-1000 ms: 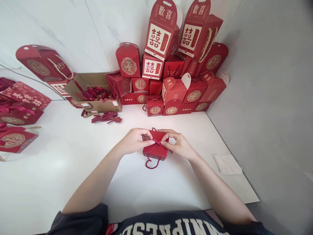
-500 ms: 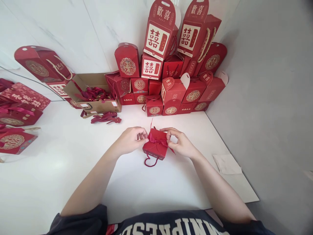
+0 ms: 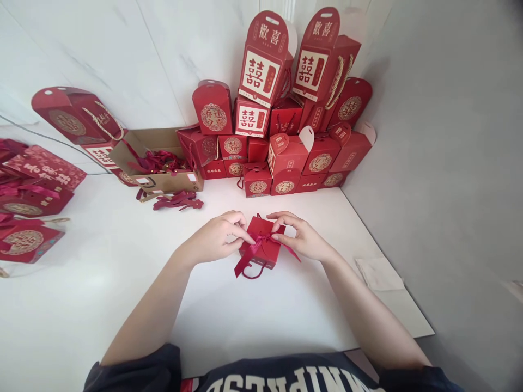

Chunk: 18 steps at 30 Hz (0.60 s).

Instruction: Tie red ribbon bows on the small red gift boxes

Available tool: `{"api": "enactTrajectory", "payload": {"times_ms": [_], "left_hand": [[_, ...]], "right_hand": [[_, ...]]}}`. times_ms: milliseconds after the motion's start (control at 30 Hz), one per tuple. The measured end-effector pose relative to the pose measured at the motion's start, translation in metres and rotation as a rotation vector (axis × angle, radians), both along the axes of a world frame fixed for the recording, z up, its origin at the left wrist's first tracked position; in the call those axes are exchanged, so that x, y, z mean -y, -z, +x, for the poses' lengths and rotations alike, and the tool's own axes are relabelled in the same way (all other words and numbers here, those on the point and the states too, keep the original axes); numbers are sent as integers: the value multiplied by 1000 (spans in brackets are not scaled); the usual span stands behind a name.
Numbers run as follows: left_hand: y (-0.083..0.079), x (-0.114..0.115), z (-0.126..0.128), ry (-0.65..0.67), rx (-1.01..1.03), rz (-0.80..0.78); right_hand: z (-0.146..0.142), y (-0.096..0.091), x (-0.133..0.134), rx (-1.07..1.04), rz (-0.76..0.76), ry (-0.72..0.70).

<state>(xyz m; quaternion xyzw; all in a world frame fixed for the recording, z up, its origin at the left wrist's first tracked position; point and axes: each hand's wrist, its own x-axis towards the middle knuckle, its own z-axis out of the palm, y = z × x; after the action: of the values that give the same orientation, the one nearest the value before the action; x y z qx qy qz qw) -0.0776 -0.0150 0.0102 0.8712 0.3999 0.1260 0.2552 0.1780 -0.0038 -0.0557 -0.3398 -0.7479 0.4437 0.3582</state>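
Observation:
A small red gift box (image 3: 269, 251) sits on the white table in front of me. Over its top lies a dark pink ribbon (image 3: 262, 239) tied in a bow, its tails hanging to the lower left and lower right. A dark red cord handle (image 3: 255, 275) loops out at the near side. My left hand (image 3: 220, 235) is at the box's left edge, index finger stretched onto the ribbon by the knot, thumb apart from it. From the right, my right hand (image 3: 300, 235) pinches the ribbon beside the knot between thumb and index finger.
Stacked red gift boxes (image 3: 284, 149) stand along the back wall. Left of them is an open cardboard box (image 3: 169, 182) of ribbons, with loose ribbon pieces (image 3: 178, 200) before it. More red boxes (image 3: 28, 237) stand far left. A white cloth or paper (image 3: 379, 274) lies right, near the grey wall.
The left hand's pinch has opened, and its index finger has moved right onto the knot. A ribbon tail now hangs over the box's front left. The right hand has shifted slightly left.

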Motion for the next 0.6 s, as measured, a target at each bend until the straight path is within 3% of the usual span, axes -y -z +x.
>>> {"api": "enactTrajectory", "payload": {"times_ms": [267, 600], "left_hand": [[8, -5, -6, 44, -90, 165], [14, -5, 5, 57, -106, 272]], "right_hand": [[1, -19, -11, 229, 41, -109], [-2, -3, 3, 21, -11, -21]]}}
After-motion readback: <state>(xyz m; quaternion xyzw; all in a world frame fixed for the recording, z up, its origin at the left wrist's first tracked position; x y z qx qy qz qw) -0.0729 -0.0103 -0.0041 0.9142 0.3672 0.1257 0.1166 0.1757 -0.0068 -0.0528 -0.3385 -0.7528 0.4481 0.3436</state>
